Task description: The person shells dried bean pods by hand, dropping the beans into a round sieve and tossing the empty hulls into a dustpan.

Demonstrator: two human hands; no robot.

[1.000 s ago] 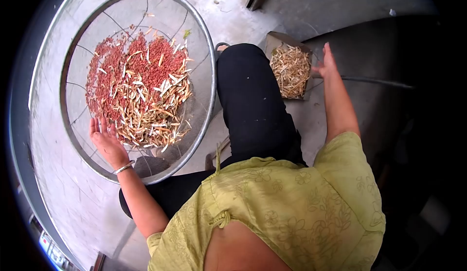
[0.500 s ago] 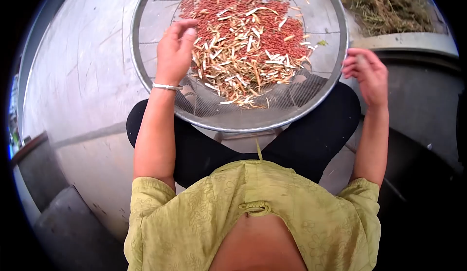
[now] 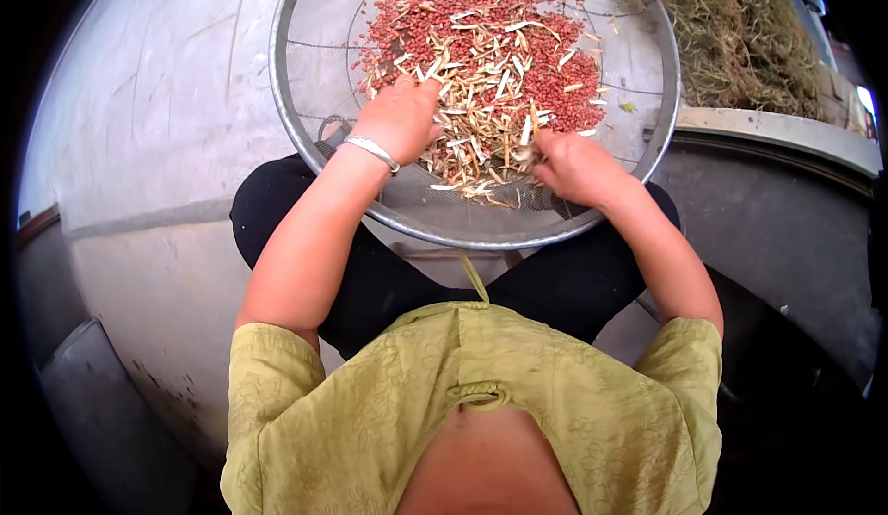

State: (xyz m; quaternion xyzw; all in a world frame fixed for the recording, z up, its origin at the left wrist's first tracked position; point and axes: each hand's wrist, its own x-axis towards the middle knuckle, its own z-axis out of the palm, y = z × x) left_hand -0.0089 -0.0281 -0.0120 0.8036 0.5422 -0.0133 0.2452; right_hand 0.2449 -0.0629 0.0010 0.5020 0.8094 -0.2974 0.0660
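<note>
A round metal-rimmed mesh sieve [image 3: 407, 229] rests across my lap. In it lie many red beans [image 3: 407, 38] with a heap of pale dry bean pods [image 3: 476, 149] on top. My left hand [image 3: 402, 117], with a bracelet at the wrist, reaches into the left side of the heap. Its fingers are curled in around some pods, and the fingertips are hidden. On the heap's right side, my right hand [image 3: 578, 168] is closed with a few pods showing at its fingertips, slightly blurred.
Dried brown plant stalks [image 3: 740, 43] are piled at the upper right behind a pale ledge [image 3: 786, 133]. Grey concrete floor [image 3: 157, 117] spreads on the left. My dark-clothed knees [image 3: 277, 205] are under the sieve's near rim.
My left hand has moved right and down into the pods. My right hand has come in from outside the right rim and closed on some pods. The view has shifted slightly.
</note>
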